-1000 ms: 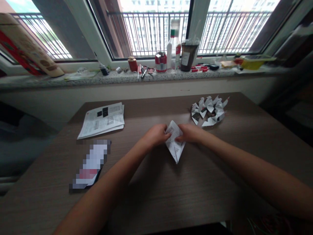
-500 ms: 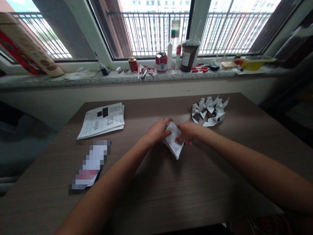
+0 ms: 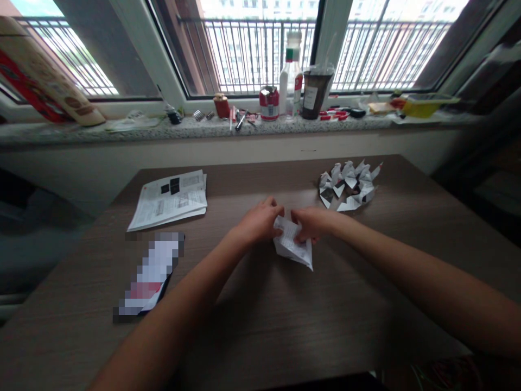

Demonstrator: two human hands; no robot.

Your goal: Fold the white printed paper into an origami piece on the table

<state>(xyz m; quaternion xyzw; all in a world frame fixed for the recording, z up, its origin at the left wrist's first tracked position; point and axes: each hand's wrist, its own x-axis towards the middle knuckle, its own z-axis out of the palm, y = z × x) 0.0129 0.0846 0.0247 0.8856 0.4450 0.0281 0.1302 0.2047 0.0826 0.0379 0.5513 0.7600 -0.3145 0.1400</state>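
- Gripping a folded white printed paper (image 3: 296, 248) in the head view, the left hand (image 3: 262, 220) pinches its left edge, thumb on top.
- The right hand (image 3: 312, 224) has its fingers curled on the paper's right side; the paper lies between both hands, over the brown wooden table (image 3: 264, 326).
- On the speckled stone sill (image 3: 195, 128) stand a red-and-silver metal can (image 3: 269, 104), a clear bottle with a green band (image 3: 288, 81) and a lidded dark cup with a white label (image 3: 312, 95); their contents and lettering are unclear.
- Farther right sits a yellow plastic container (image 3: 421, 107).
- Printed white sheets (image 3: 173, 198), text too small to read, lie left; a ring of folded paper pieces (image 3: 349, 185) lies right.
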